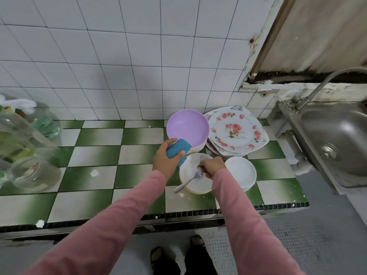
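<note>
The left hand [165,160] has its fingers curled around a blue cloth [177,150], which bunches out past the fingertips toward the wall. The right hand [213,167] pinches a metal spoon [187,182] near its bowl end. The handle slants away from those fingers toward the person's left and crosses the near rim of the white plate [200,185] beneath them. Cloth and spoon are close but apart, so the wiping of the spoon looks about to begin rather than under way. Whether the white plate has already been wiped cannot be told. Just beyond the left fingertips a purple bowl [187,127] sits on a stack. Beyond the right knuckles lies a pile of floral plates [235,131], and just outside the right hand stands a stack of white bowls [241,171]. None of them shows plainly if it is finished, so most of the job may well remain. Crockery crowds the fingers ahead and to the right, and the sink [337,132] lies well further that way. The open room is the bare checkered counter [99,155] outside the left hand, up to the glass jars [33,173]. The counter's dark front edge [178,215] runs just behind the wrists, near the spoon handle's tip.
</note>
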{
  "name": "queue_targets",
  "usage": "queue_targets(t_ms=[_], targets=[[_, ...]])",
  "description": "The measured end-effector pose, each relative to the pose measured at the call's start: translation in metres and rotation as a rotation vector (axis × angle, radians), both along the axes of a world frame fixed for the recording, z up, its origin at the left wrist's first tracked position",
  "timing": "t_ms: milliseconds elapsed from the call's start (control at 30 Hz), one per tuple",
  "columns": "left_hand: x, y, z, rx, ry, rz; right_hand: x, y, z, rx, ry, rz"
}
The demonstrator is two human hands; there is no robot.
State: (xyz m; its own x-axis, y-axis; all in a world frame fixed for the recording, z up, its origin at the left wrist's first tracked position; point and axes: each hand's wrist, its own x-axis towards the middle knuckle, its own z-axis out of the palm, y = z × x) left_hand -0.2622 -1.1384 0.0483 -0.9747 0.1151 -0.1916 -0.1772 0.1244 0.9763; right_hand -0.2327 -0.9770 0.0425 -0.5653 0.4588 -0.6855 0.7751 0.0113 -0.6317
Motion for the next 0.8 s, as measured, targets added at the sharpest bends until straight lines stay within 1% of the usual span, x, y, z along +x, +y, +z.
queue_targets(t_ms=[67, 133, 267, 367, 567, 700, 800], targets=[[-0.002, 0.008, 0.004, 0.012, 0.012, 0.027, -0.001, 0.006, 0.007, 0.003, 0.075, 0.01], [-0.003, 0.017, 0.008, 0.013, 0.025, 0.057, 0.0, 0.014, 0.013, -0.028, 0.161, -0.037], [-0.007, 0.036, 0.02, 0.034, 0.064, 0.131, 0.001, 0.028, 0.031, -0.17, 0.377, -0.094], [-0.011, 0.049, 0.032, 0.063, 0.098, 0.184, 0.001, 0.038, 0.046, -0.287, 0.484, -0.096], [-0.015, 0.072, 0.049, 0.066, 0.24, 0.299, 0.002, 0.058, 0.065, -0.367, 0.588, 0.042], [-0.015, 0.092, 0.06, 0.141, 0.235, 0.338, 0.002, 0.074, 0.069, -0.433, 0.64, 0.049], [-0.011, 0.108, 0.068, 0.171, 0.292, 0.39, 0.002, 0.082, 0.068, -0.443, 0.634, 0.062]])
